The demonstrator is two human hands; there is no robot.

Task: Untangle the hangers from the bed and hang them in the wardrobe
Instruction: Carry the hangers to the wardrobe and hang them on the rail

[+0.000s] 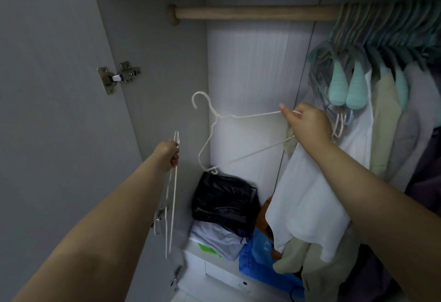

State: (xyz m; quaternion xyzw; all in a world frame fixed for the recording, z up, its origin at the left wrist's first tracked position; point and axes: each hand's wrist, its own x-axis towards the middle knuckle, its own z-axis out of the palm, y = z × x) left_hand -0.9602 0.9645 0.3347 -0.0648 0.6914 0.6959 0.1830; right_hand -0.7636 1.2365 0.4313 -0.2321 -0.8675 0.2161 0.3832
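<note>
I face the open wardrobe. My right hand (pixel 306 123) pinches one end of a white wire hanger (pixel 229 132), which is tilted with its hook (pixel 199 99) pointing up and left, well below the wooden rail (pixel 253 12). My left hand (pixel 168 155) grips a bundle of white wire hangers (pixel 170 204) that dangle straight down beside the open door. The rail's left half is bare. Several teal and pastel hangers (pixel 372 32) crowd its right end.
Clothes (pixel 384 120) hang on the right, a white garment (pixel 307 194) reaching low. On the wardrobe floor sit a black bag (pixel 224 199), folded clothes (pixel 214 237) and a blue bag (pixel 260 258). The grey door (pixel 47 111) with its hinge (pixel 118 76) stands open at left.
</note>
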